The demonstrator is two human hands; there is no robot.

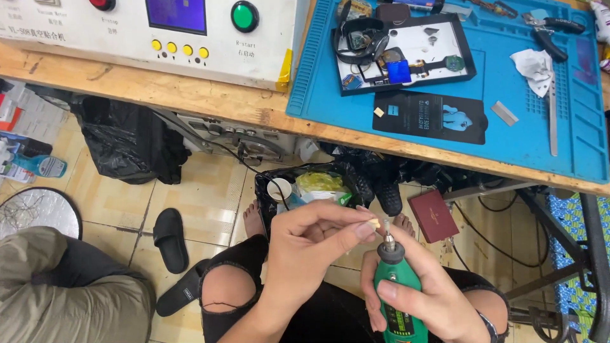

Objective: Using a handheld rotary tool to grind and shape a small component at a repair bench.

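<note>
My left hand pinches a tiny pale piece between thumb and fingertips, held over my lap. My right hand grips a green handheld rotary tool upright, its metal bit just below and touching or nearly touching the pale piece. Both hands sit below the wooden bench edge, above my knees in torn black trousers.
A blue work mat on the bench carries a black tray of small parts, pliers, a crumpled tissue and a metal ruler. A white control box stands left. Below are black bin bags, sandals and another person's leg.
</note>
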